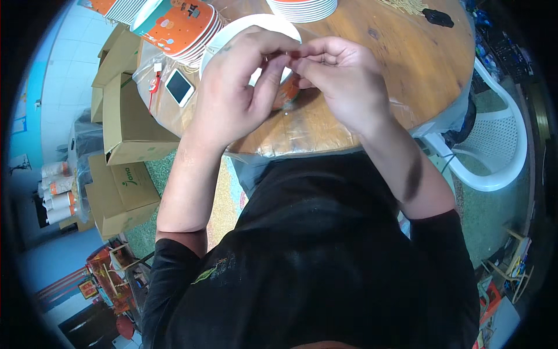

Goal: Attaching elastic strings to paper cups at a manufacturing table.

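Observation:
My left hand (241, 87) and my right hand (349, 81) meet above the near side of the round wooden table (418, 70). Thumb and fingers of each are pinched together, tips almost touching. Whatever they grip is too small and too covered by the fingers to make out. Right below them stands a white-rimmed paper tub (273, 22), its orange side showing between the hands. My left hand hides much of this tub. Behind and to the left leans a stack of orange printed paper tubs (183, 29), and another stack (305, 10) stands at the far edge.
A white-faced phone (179, 88) and a red cable (154, 85) lie at the table's left. Far right are a bundle of pale thin strands (404, 4) and a black object (437, 18). Open cardboard boxes (136, 113) stand left; a white plastic chair (494, 180) stands right.

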